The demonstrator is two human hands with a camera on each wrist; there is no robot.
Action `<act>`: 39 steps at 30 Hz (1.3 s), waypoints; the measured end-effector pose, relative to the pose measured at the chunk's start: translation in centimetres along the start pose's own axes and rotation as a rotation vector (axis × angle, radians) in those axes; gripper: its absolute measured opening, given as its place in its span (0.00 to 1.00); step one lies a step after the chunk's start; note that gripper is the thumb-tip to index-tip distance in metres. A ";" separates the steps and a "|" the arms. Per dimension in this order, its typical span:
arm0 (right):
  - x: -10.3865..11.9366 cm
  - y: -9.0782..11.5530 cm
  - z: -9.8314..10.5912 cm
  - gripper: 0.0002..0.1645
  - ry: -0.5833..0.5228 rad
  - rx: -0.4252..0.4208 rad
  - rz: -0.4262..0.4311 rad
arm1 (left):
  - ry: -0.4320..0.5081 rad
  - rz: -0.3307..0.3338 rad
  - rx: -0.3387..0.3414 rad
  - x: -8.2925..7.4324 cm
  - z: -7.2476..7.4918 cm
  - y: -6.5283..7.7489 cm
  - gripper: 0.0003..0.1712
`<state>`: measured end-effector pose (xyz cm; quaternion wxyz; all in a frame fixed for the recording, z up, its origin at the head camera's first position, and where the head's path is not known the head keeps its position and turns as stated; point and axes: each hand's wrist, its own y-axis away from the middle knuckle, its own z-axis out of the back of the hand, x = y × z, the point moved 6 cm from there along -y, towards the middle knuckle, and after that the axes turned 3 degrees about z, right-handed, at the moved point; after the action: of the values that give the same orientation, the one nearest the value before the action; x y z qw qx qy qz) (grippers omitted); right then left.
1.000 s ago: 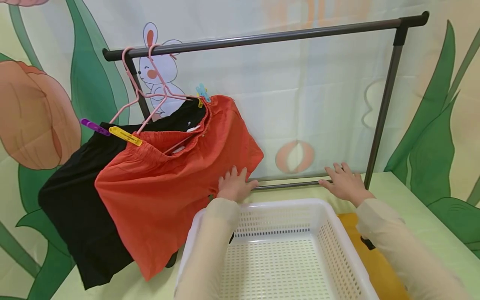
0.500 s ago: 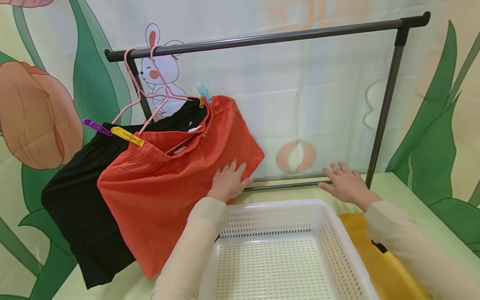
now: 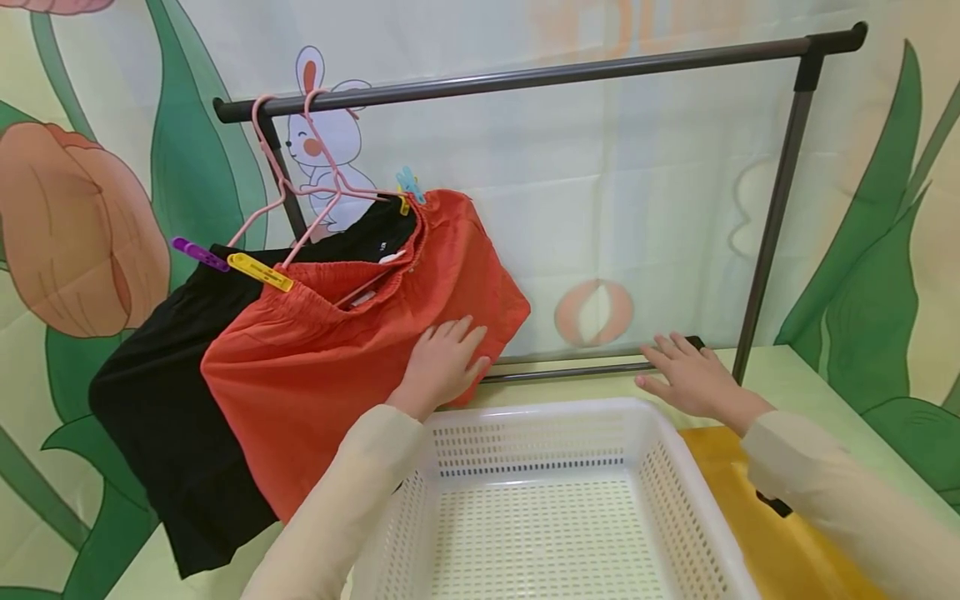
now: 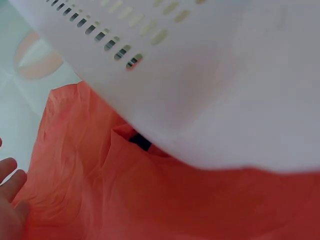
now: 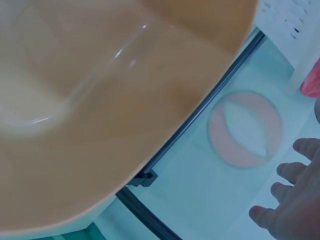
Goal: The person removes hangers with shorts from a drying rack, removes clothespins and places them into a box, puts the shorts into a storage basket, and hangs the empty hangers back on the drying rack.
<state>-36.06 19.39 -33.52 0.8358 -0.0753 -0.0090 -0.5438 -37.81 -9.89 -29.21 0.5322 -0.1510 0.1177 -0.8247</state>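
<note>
My left hand (image 3: 442, 362) reaches over the far left corner of a white perforated plastic basket (image 3: 555, 417), fingers spread and straight. It overlaps the lower right part of a pair of red shorts (image 3: 322, 400). In the left wrist view its fingertips (image 4: 12, 185) show against the same red cloth. My right hand (image 3: 690, 379) is held out flat beyond the basket's far right corner, near the rack's right leg, with nothing in it. Black shorts (image 3: 168, 400) hang behind the red ones. Both pairs hang from pink hangers (image 3: 311, 137), clipped by a yellow clothespin (image 3: 260, 272), a purple clothespin (image 3: 199, 253) and a light blue clothespin (image 3: 409, 184).
A dark metal clothes rack (image 3: 555, 77) stands behind the basket, its lower bar (image 3: 562, 372) close to the table. Right of the basket, under my right forearm, sits an orange plastic basin (image 5: 115, 130). A printed cloth (image 3: 660, 192) with flowers and a rabbit forms the backdrop.
My left hand has moved left, from the right edge of the red shorts further across their front. My right hand has shifted slightly right. The hangers stay in place on the rack.
</note>
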 end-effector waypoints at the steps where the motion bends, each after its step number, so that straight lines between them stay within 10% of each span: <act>1: 0.1 0.0 0.0 0.39 0.000 -0.002 0.006 | -0.007 -0.018 -0.041 -0.1 0.4 0.2 0.27; 22: 1.1 1.1 0.2 0.36 0.018 -0.049 0.085 | -0.015 -0.207 -0.635 2.2 6.9 5.3 0.12; 39: 1.8 1.8 -0.1 0.37 0.033 -0.053 0.126 | -0.017 -0.051 -0.997 5.8 11.3 10.2 0.12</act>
<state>-33.68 18.48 -33.64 0.8662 -0.0886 0.0238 -0.4913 -27.22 -19.69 -21.68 0.3755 -0.3966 0.4898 -0.6796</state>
